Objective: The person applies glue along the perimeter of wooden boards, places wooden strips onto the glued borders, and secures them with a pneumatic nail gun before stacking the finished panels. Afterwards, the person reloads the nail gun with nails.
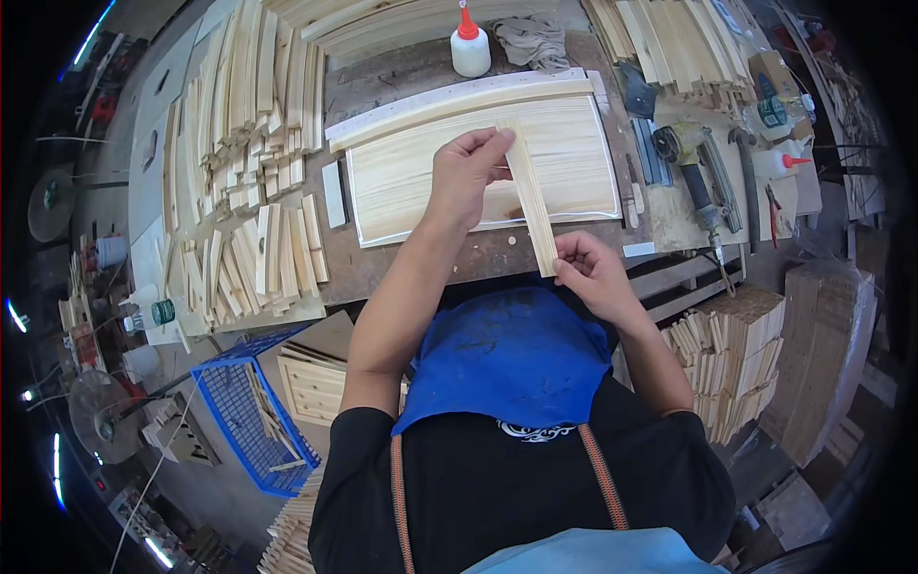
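Observation:
A short pale wood strip (532, 199) is held up at a slant between my two hands, over the front part of the bench. My left hand (469, 170) pinches its far end between thumb and fingers. At the near end, my right hand (593, 273) grips the strip's edge the same way. Beneath and beyond it lies a wide pale wood panel (411, 191) on the bench. A long wood strip (459, 113) runs along the panel's far side, in front of a whitish marked strip (382, 118).
Stacks of wood strips (258, 86) fill the bench's left, with more (684, 43) at far right. A glue bottle (469, 48) and grey rag (532, 43) stand behind the panel. A pneumatic nail gun (693, 172), hammer (744, 163) and pliers (773, 210) lie right. A blue crate (253, 421) sits lower left.

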### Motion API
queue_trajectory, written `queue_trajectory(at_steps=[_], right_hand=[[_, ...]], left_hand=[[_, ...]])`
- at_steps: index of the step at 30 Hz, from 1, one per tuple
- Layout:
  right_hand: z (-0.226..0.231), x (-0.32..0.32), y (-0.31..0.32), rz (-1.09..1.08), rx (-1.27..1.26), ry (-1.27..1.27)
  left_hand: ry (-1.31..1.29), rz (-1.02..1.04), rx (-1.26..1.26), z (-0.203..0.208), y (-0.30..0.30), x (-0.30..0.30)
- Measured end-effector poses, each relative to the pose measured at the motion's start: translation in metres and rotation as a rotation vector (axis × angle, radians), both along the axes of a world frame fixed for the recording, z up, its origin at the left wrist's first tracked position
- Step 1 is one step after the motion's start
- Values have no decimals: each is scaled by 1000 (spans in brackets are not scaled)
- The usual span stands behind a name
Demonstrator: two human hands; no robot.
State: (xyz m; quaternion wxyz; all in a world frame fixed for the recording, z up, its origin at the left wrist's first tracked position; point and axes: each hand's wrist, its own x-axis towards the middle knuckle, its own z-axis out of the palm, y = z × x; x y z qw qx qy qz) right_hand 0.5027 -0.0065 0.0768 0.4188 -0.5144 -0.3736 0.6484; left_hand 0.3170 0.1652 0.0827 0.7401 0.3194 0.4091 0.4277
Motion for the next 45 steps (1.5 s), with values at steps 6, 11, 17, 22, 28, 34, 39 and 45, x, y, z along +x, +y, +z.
queue_trajectory(at_steps=[6, 11, 17, 22, 28, 34, 39, 45], right_hand=[[20, -9, 7, -151, 344, -757], [14, -11, 17, -208, 658, -1070], [4, 18, 35, -270, 530, -1089], [-23, 68, 74, -331, 430, -1317], [-22, 66, 94, -296, 397, -1373], [-22, 57, 111, -267, 328, -1369], [-31, 57, 126, -270, 333, -1404], [-37, 42, 134, -269, 368, -1378]], left_hand=[[23, 54, -31, -9, -18, 16], [50, 34, 0, -18, -31, 23], [143, 116, 142, -10, -49, 29], [455, -28, 585, -32, -82, 2], [523, -51, 727, -42, -98, -26], [564, -67, 756, -38, -100, -41], [562, -70, 808, -40, -92, -43], [596, 18, 806, -40, -87, -73]])
